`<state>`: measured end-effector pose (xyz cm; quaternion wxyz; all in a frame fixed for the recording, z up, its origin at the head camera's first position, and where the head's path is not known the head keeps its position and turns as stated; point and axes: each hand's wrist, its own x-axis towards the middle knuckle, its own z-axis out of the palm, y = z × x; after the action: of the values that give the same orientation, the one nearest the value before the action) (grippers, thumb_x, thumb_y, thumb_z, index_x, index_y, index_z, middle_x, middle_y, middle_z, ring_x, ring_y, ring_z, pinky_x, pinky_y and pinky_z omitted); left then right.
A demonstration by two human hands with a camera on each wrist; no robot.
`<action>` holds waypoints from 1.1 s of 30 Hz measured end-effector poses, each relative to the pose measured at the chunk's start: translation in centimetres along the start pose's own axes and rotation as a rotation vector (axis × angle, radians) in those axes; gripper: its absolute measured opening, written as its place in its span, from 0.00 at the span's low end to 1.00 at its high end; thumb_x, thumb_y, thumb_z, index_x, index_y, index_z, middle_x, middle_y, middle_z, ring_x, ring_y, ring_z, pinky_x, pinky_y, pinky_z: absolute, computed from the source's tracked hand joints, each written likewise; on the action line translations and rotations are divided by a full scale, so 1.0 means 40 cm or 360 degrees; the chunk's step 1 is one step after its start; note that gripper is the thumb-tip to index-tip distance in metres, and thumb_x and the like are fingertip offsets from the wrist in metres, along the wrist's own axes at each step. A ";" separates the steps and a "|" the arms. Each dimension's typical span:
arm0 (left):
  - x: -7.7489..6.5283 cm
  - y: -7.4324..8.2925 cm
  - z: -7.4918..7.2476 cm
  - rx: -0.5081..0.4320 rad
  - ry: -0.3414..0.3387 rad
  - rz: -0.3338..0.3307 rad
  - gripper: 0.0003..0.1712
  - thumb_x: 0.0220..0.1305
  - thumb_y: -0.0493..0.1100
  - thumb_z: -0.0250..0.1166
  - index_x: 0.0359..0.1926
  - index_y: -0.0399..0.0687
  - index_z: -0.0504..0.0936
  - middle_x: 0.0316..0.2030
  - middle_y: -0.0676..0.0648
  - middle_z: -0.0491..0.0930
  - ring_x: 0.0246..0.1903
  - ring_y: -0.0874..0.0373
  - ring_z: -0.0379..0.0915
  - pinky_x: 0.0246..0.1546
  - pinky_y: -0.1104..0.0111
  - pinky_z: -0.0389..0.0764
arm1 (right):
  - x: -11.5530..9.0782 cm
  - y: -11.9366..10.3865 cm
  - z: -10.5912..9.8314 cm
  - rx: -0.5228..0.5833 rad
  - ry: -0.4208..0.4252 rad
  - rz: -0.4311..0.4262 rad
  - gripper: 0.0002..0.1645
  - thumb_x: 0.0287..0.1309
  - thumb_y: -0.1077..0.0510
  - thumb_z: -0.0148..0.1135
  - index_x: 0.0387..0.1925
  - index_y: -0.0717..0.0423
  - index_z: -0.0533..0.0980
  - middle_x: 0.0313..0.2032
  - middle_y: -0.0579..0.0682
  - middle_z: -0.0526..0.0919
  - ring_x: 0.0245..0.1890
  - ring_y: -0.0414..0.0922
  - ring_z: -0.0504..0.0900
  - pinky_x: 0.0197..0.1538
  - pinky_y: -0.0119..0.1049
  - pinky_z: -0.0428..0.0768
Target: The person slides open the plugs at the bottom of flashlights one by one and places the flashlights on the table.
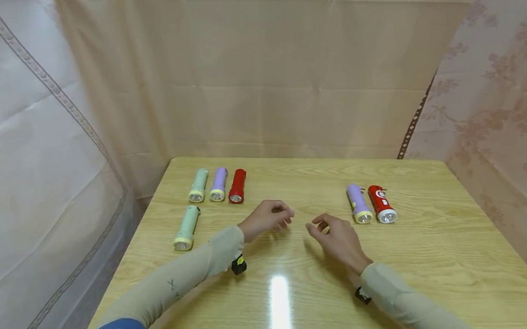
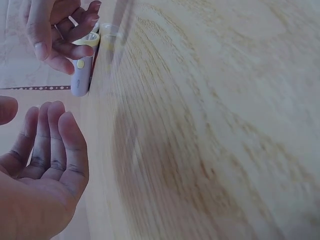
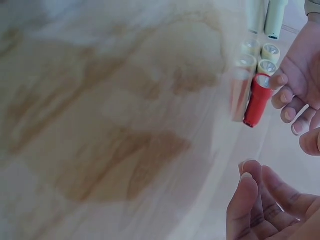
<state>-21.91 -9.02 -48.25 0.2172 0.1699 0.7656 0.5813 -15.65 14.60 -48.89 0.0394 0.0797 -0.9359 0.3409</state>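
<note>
My left hand (image 1: 268, 219) hovers over the middle of the table, its fingers loosely bent around nothing. Facing it, my right hand (image 1: 338, 238) is likewise relaxed and holds nothing; a gap separates the two. Nearest the right hand lie a lilac flashlight (image 1: 358, 203) and a red flashlight with a white rim (image 1: 382, 204), side by side. Left of the left hand, a pale green flashlight (image 1: 198, 185), a lilac flashlight (image 1: 219, 183) and a red flashlight (image 1: 237, 185) form a row. Another pale green flashlight (image 1: 187, 228) lies in front of that row.
The wooden table (image 1: 438, 254) has a bright light reflection near its front. Behind it hangs a beige curtain (image 1: 285, 80), with patterned cloth on both sides. Small black devices are strapped at both wrists.
</note>
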 end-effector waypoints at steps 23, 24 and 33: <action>-0.069 -0.023 -0.116 -0.0042 0.0225 -0.0047 0.22 0.76 0.49 0.63 0.56 0.33 0.80 0.45 0.40 0.83 0.46 0.43 0.81 0.50 0.53 0.85 | 0.035 -0.063 0.068 0.0077 -0.0112 -0.0060 0.22 0.67 0.38 0.64 0.46 0.51 0.85 0.34 0.44 0.86 0.30 0.40 0.81 0.33 0.38 0.79; -0.072 -0.026 -0.125 -0.0045 0.0244 -0.0053 0.22 0.76 0.49 0.63 0.56 0.33 0.80 0.45 0.40 0.83 0.45 0.43 0.81 0.49 0.53 0.85 | 0.036 -0.067 0.072 0.0087 -0.0122 -0.0064 0.22 0.67 0.38 0.64 0.45 0.51 0.84 0.34 0.44 0.86 0.29 0.40 0.81 0.32 0.37 0.79; -0.114 -0.047 -0.211 -0.0093 0.0418 -0.0167 0.24 0.76 0.50 0.62 0.58 0.34 0.79 0.50 0.35 0.81 0.47 0.43 0.80 0.51 0.54 0.84 | 0.044 -0.110 0.108 0.0103 -0.0192 -0.0146 0.20 0.68 0.40 0.65 0.44 0.51 0.84 0.32 0.43 0.86 0.26 0.37 0.80 0.29 0.36 0.79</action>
<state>-22.53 -18.73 -47.49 0.1501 0.0458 0.7780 0.6083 -16.69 8.28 -49.18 -0.0041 0.1443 -0.9205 0.3632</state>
